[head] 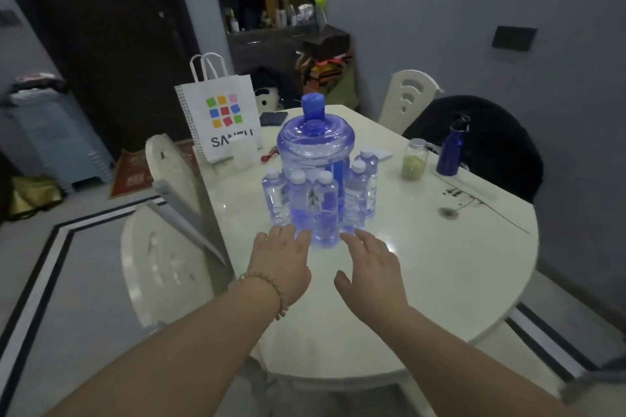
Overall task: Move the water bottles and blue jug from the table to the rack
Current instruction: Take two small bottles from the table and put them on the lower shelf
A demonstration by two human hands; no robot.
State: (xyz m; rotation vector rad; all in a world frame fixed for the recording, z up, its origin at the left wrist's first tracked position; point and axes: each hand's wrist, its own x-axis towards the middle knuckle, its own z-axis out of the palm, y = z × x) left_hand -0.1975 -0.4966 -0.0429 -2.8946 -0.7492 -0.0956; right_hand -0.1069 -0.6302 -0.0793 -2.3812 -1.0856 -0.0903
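Note:
A large clear blue jug (315, 142) with a blue cap stands upright near the middle of the round white table (440, 264). Several small water bottles (326, 210) with white caps stand crowded around its front and right side. My left hand (283, 264), with a bead bracelet at the wrist, is stretched out flat just in front of the leftmost bottles, fingers apart. Just short of the front bottles on the right, my right hand (367, 267) reaches forward the same way, holding nothing. Neither hand touches a bottle as far as I can see.
A white paper bag (220, 118) stands behind the jug on the left. A glass jar (415, 159) and a dark blue flask (452, 149) stand at the right. White chairs (159, 267) flank the table's left side; another chair with a dark coat (474, 132) is at the far right.

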